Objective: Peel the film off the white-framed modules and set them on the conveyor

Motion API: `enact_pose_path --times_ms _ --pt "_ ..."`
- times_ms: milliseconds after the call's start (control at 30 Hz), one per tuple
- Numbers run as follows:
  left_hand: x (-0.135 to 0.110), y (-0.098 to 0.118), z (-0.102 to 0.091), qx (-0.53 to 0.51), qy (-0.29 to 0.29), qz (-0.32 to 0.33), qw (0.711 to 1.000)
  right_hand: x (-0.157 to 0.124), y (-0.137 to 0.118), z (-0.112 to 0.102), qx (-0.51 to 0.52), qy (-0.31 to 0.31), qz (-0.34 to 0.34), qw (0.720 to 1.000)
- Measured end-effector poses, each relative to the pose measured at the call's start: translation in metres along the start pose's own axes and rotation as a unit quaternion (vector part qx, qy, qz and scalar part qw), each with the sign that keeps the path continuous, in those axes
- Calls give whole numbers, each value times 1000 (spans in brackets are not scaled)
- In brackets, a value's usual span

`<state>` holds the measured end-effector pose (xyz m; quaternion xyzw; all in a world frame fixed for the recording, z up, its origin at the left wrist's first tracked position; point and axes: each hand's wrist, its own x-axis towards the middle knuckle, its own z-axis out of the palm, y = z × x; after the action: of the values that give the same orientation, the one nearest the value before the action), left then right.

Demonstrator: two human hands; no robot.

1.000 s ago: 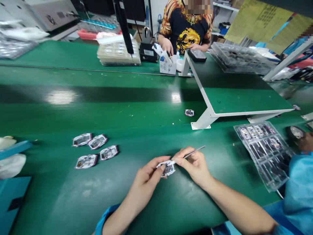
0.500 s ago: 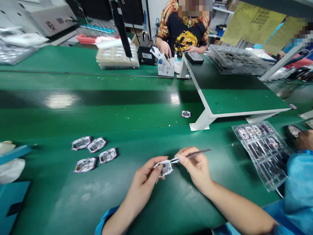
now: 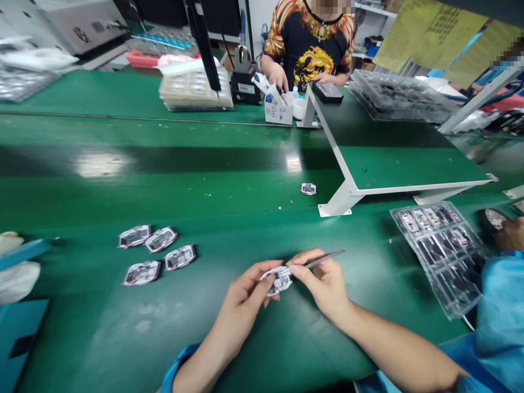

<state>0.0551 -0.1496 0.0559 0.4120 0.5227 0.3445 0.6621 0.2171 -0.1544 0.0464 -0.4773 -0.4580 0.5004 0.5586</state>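
Note:
My left hand (image 3: 248,292) is closed on a small electronic housing (image 3: 282,281), white-rimmed with parts showing inside, and holds it tilted above the green table. The thumb presses on its face and covers part of it. Tweezers (image 3: 327,256) are pinched in my right hand (image 3: 323,281), their back end pointing up to the right. Fingers of the right hand reach the housing's upper right edge; the tweezer tips are hard to make out there. To the left, several similar housings (image 3: 142,272) lie on the table in a loose group.
A single housing (image 3: 308,189) lies on the belt beyond my hands. Right of it stands a green-topped raised shelf (image 3: 409,169). A clear compartment tray (image 3: 440,256) holds parts near a co-worker's blue sleeve (image 3: 501,295). Across the bench sits a person (image 3: 313,52) behind a white box of tools (image 3: 278,113).
My right hand has moved slightly left, its fingertips now at the housing's edge, where the tweezer tips showed before. The lone housing on the belt has shifted slightly left.

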Motion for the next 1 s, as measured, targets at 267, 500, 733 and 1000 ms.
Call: enact_pose_path --times_ms 267,500,733,1000 --pt "0 1 0 25 -3 17 1000 1 0 0 17 1 7 1000" --pt "1 0 -2 34 -5 25 999 2 3 -1 27 -9 6 1000" --pt "0 1 -1 43 -11 32 999 2 1 -1 6 -8 6 1000" --pt "-1 -4 0 47 -4 39 998 1 2 -2 -18 -7 -7 1000"
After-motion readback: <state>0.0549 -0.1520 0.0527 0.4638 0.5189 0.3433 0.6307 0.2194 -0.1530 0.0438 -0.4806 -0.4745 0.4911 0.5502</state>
